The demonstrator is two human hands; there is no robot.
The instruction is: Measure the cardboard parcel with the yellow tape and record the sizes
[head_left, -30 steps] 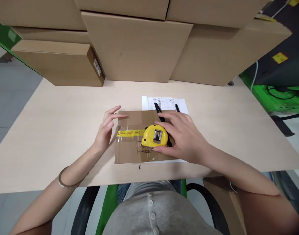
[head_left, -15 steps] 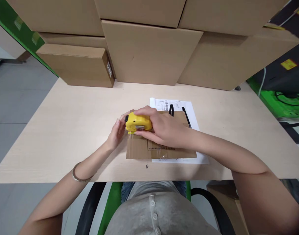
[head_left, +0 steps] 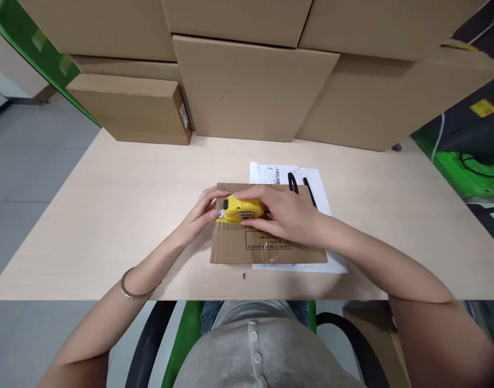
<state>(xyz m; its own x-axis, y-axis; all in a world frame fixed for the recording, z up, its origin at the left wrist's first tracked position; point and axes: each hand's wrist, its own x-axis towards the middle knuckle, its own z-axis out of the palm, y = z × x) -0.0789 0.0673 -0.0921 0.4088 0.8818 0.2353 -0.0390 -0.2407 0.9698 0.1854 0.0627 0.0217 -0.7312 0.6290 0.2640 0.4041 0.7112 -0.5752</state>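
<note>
My right hand (head_left: pixel 289 216) is wrapped around a yellow tape measure (head_left: pixel 241 208), above a small cardboard box (head_left: pixel 231 245) lying flat on the desk. A short length of blade (head_left: pixel 220 214) sticks out of its left end. At the left edge of the box, my left hand (head_left: pixel 199 218) has its thumb on the blade's tip, with its fingers at the box edge. Printed text and clear tape show on the box top. Under the box lies a sheet of white paper (head_left: pixel 326 215). Behind my right hand are a black loop (head_left: pixel 292 182) and a thin black pen-like item (head_left: pixel 310 191).
Large cardboard boxes (head_left: pixel 251 91) are stacked along the back of the desk (head_left: pixel 109 226). A smaller carton (head_left: pixel 125 113) stands at the back left. Beyond the right edge is dark equipment with a cable (head_left: pixel 439 137). A small black mark (head_left: pixel 244 276) shows near the front edge.
The tape measure in my right hand has moved right, and a bit of blade now shows. My left thumb has come onto the blade's tip. The view has shifted slightly.
</note>
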